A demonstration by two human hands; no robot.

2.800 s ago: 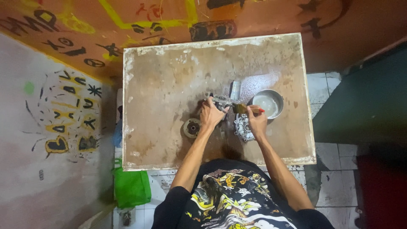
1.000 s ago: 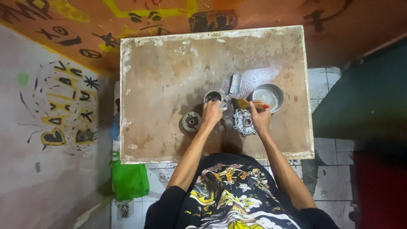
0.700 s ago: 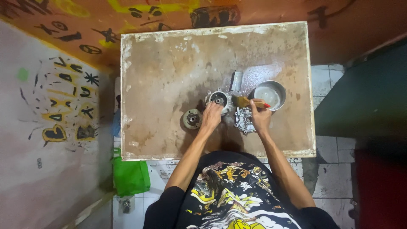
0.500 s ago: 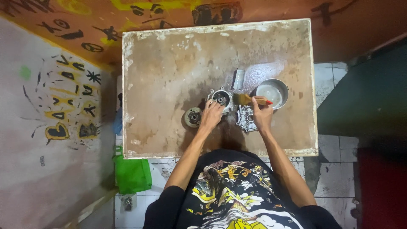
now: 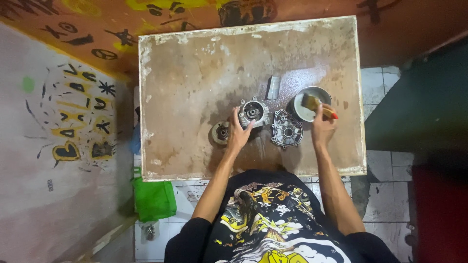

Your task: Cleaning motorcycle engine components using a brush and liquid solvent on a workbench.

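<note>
We record our left hand grasping the near side of a round metal housing, fingers curled against its rim, with the part resting on the surface a little right of centre. A smaller round metal part lies just left of that hand, touching or nearly touching the thumb side; we cannot tell which. Our right hand is clenched around a paintbrush with a red-tipped handle, and the bristle end sits over the metal bowl, far of the hand. Between the two hands lies a flat grey cover plate with a central hole, just right of the housing and near-left of the bowl, touched by neither hand. A small grey rectangular piece lies far of the housing, apart from it. The surface is a worn brown board with chipped pale edges and a darker wet-looking patch around the parts. It stands on pale floor tiles. A green bag hangs or sits at the near left corner. To the left is a pale wall with painted black and yellow marks, and an orange painted wall runs along the far side.
</note>
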